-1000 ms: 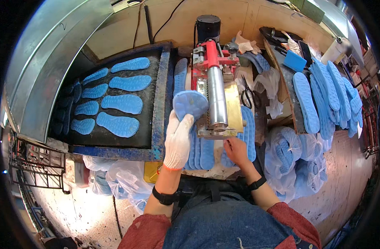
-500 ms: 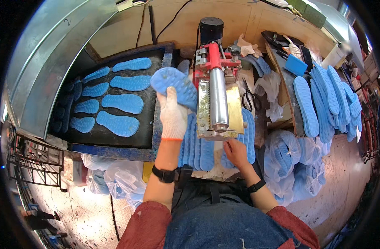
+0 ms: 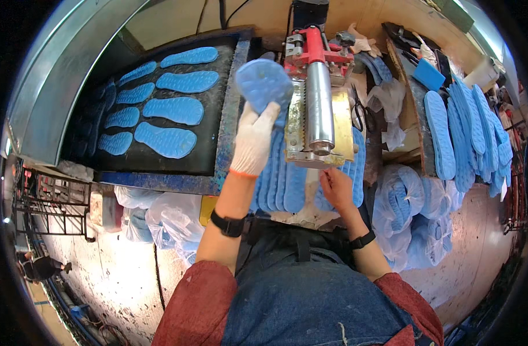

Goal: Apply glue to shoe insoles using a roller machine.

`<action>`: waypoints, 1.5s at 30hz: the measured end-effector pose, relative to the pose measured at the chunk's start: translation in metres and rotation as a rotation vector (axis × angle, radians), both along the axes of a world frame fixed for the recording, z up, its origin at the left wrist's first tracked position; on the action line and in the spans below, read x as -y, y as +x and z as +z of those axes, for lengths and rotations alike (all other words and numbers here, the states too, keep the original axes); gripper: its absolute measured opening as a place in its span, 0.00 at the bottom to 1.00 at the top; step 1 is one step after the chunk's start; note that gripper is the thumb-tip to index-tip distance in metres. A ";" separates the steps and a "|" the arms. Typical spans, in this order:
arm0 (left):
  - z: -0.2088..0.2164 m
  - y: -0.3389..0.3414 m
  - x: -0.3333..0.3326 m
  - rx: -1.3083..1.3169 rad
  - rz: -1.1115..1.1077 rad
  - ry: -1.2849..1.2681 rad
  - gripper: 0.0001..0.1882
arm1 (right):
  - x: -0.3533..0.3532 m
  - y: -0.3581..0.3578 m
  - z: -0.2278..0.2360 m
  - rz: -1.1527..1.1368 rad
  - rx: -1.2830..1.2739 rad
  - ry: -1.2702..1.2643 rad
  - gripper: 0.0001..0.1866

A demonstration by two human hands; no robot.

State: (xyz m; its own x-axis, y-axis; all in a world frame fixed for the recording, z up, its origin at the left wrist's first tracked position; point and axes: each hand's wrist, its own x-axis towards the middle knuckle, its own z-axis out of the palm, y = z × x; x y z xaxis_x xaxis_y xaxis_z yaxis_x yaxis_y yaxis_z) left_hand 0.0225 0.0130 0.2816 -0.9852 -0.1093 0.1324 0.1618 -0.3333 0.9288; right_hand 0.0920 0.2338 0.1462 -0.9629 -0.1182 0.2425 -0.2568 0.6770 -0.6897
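Observation:
My left hand (image 3: 252,141), in a white knit glove with an orange cuff, grips a blue bumpy shoe insole (image 3: 264,81) and holds it up just left of the roller machine. The thumb presses on the insole's near face; its far end is partly hidden. My bare right hand (image 3: 338,187) sits below the front end of the steel roller (image 3: 320,109), fingers curled in; whether they hold anything cannot be made out. Under the machine's front, rows of blue insoles (image 3: 294,193) lie side by side.
To the left, a dark tray with a worn blue rim (image 3: 228,121) bears several blue insoles (image 3: 173,110). Piled insoles (image 3: 439,135) and a blue box (image 3: 429,74) are on the right-hand bench. Scissors (image 3: 361,112) lie beside the machine. Plastic bags of insoles (image 3: 398,199) stand below.
The insole in my left hand has turned, its broad end tipping away. The whole view has shifted slightly. My right hand stays by the roller's front end, fingers still curled.

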 end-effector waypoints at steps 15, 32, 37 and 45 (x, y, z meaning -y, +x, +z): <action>-0.093 0.047 -0.042 -0.202 -0.324 -0.637 0.20 | -0.040 -0.001 0.015 -0.311 0.249 -1.036 0.10; -0.061 0.038 0.016 0.298 -0.226 -0.202 0.20 | -0.047 0.031 0.056 0.194 0.484 -0.657 0.13; -0.018 0.011 0.078 0.166 0.021 0.590 0.13 | 0.021 0.032 0.076 0.780 0.808 -0.400 0.23; 0.034 -0.014 0.065 -0.047 0.329 0.493 0.13 | 0.117 0.052 0.100 0.865 0.818 -0.728 0.35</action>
